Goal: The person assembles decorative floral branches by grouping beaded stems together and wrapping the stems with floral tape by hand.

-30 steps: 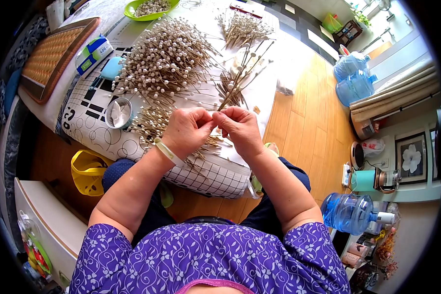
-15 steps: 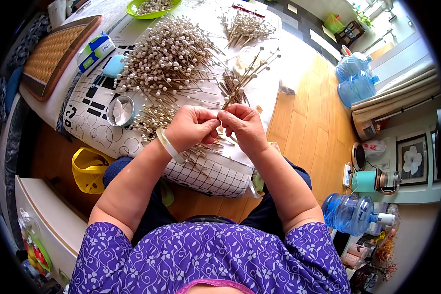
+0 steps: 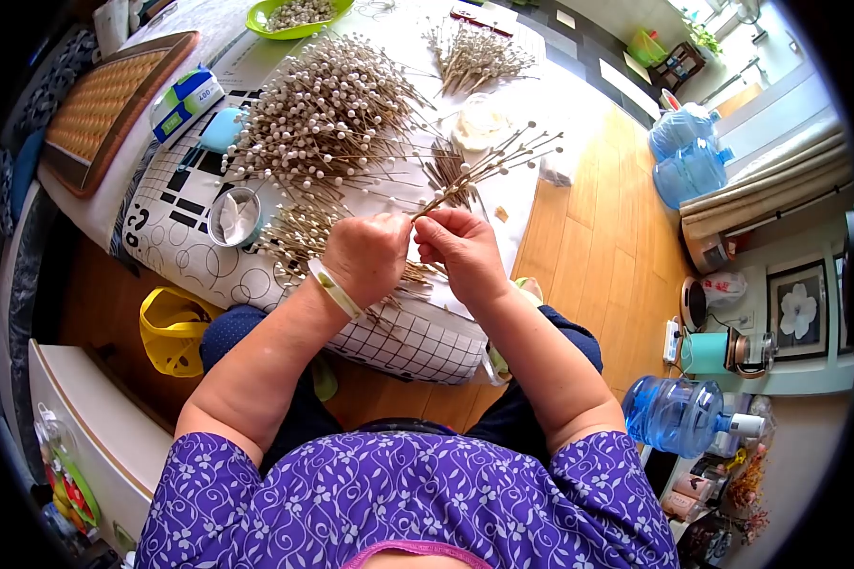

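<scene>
A small bunch of dried stems (image 3: 491, 169) with dark rounded tips slants up to the right from between my hands. My left hand (image 3: 370, 254) is closed in a fist round its lower end, knuckles up. Close beside it, my right hand (image 3: 460, 248) pinches at the stems with thumb and fingers; the exact contact point is partly hidden. Ahead lies a big heap of white-tipped dried stems (image 3: 327, 109). A smaller pile of pale-tipped stems (image 3: 299, 228) lies by my left hand, partly covered by it. Under the held bunch rests a darker bundle of stems (image 3: 443, 171).
On the table sit a metal cup (image 3: 235, 216) with white pieces inside, a tissue pack (image 3: 186, 102), a green basin (image 3: 299, 27), another stem bunch (image 3: 479, 55) and a roll of pale tape (image 3: 481, 121). A yellow bag (image 3: 171, 332) hangs at the left.
My left hand has turned over from a fingertip pinch into a fist round the stems. The bunch has tilted lower and to the right, and my right hand has shifted slightly left and down.
</scene>
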Tool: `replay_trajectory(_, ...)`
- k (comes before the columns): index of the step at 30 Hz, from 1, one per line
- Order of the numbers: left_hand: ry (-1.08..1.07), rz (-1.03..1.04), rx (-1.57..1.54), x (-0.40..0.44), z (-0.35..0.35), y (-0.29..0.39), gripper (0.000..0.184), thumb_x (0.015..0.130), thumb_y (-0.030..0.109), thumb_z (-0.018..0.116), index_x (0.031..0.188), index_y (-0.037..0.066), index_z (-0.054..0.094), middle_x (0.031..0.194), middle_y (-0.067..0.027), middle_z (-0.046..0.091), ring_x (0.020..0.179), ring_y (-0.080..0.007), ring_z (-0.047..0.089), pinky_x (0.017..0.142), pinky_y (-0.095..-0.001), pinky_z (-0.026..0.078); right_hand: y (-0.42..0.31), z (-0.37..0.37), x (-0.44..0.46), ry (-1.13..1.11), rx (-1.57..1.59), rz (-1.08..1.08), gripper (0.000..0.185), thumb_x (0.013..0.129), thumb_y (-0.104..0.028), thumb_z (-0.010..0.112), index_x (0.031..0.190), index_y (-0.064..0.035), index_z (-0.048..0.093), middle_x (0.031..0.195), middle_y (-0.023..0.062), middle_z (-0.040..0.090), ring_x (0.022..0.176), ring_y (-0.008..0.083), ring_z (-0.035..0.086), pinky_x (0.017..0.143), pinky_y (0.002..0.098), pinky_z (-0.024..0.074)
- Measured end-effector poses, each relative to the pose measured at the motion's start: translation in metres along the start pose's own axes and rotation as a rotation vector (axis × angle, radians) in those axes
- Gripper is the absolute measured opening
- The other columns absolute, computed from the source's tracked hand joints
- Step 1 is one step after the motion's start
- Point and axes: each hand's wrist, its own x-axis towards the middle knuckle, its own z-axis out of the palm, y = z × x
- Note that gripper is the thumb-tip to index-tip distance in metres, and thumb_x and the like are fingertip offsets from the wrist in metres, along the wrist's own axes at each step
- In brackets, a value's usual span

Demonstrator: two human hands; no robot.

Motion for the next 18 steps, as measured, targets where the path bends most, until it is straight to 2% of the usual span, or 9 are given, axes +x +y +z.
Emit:
replay_trajectory(4, 0.032, 0.028, 0.042, 0.001, -0.004, 0.008, 0.006, 0.075, 0.005, 0.050, 0.069, 0.005, 0.048, 0.059, -0.0113, 0.052, 0.055, -0.0284, 0.054, 0.049, -0.0356, 0.044, 0.006, -0.004, 0.002, 0.004, -0.012, -0.045, 0.014, 0.079, -0.014, 0.063, 0.075, -0.0008, 0.058, 0.063, 0.0021, 0.056, 0.052, 0.0067, 0.049, 0.048, 0.0189, 0.0413)
replay_trajectory(7, 0.049, 0.090, 0.036, 0.000, -0.003, 0.006, 0.006, 0.077, 0.007, 0.052, 0.074, 0.002, 0.052, 0.061, -0.0121, 0.053, 0.054, -0.0259, 0.055, 0.049, -0.0333, 0.044, 0.001, -0.006, 0.001, -0.021, -0.022, -0.065, 0.015, 0.079, -0.013, 0.062, 0.073, -0.0009, 0.057, 0.062, 0.0023, 0.056, 0.052, 0.0067, 0.049, 0.048, 0.0189, 0.0407)
replay_trajectory(9, -0.052, -0.074, -0.441, 0.002, -0.011, 0.005, 0.017, 0.083, 0.015, 0.050, 0.081, -0.001, 0.054, 0.063, -0.0102, 0.057, 0.054, -0.0195, 0.057, 0.050, -0.0282, 0.046, -0.004, -0.008, 0.002, -0.047, -0.032, -0.060, 0.015, 0.079, -0.013, 0.062, 0.072, -0.0009, 0.057, 0.062, 0.0025, 0.056, 0.052, 0.0066, 0.049, 0.048, 0.0187, 0.0402)
replay_trajectory(10, -0.053, -0.075, -0.442, 0.002, -0.013, 0.002, 0.017, 0.083, 0.015, 0.050, 0.081, -0.001, 0.054, 0.063, -0.0102, 0.057, 0.054, -0.0195, 0.057, 0.050, -0.0282, 0.046, -0.006, -0.010, 0.002, -0.093, -0.020, -0.042, 0.015, 0.079, -0.013, 0.062, 0.071, -0.0011, 0.057, 0.062, 0.0024, 0.056, 0.052, 0.0065, 0.049, 0.047, 0.0182, 0.0394)
replay_trajectory(12, -0.316, -0.731, -1.283, 0.004, -0.018, -0.004, 0.029, 0.089, 0.024, 0.046, 0.088, -0.003, 0.056, 0.068, -0.0084, 0.059, 0.057, -0.0138, 0.058, 0.052, -0.0244, 0.048, -0.010, -0.013, 0.002, -0.140, -0.007, -0.025, 0.016, 0.079, -0.013, 0.061, 0.071, -0.0013, 0.056, 0.061, 0.0024, 0.056, 0.051, 0.0065, 0.049, 0.046, 0.0178, 0.0386)
replay_trajectory(14, -0.380, -0.784, -1.405, 0.006, -0.018, -0.008, 0.031, 0.091, 0.026, 0.042, 0.086, -0.001, 0.057, 0.069, -0.0056, 0.058, 0.057, -0.0116, 0.056, 0.053, -0.0233, 0.049, -0.014, -0.013, 0.003, -0.203, -0.052, 0.009, 0.015, 0.079, -0.014, 0.061, 0.071, -0.0021, 0.057, 0.061, 0.0020, 0.056, 0.050, 0.0059, 0.048, 0.045, 0.0170, 0.0373)
replay_trajectory(16, -0.546, -0.831, -1.557, 0.008, -0.020, -0.005, 0.030, 0.090, 0.026, 0.043, 0.086, -0.001, 0.057, 0.068, -0.0057, 0.057, 0.056, -0.0111, 0.056, 0.053, -0.0232, 0.049, -0.017, -0.014, 0.002, -0.219, -0.040, 0.026, 0.014, 0.079, -0.014, 0.061, 0.071, -0.0028, 0.056, 0.062, 0.0020, 0.057, 0.050, 0.0052, 0.048, 0.045, 0.0168, 0.0369)
replay_trajectory(18, -0.581, -0.783, -1.605, 0.007, -0.018, -0.003, 0.027, 0.089, 0.025, 0.046, 0.086, 0.000, 0.057, 0.066, -0.0039, 0.056, 0.053, -0.0100, 0.055, 0.052, -0.0217, 0.048, -0.019, -0.019, 0.004, -0.289, -0.061, -0.001, 0.014, 0.079, -0.014, 0.061, 0.071, -0.0031, 0.056, 0.062, 0.0017, 0.056, 0.050, 0.0048, 0.048, 0.045, 0.0167, 0.0363)
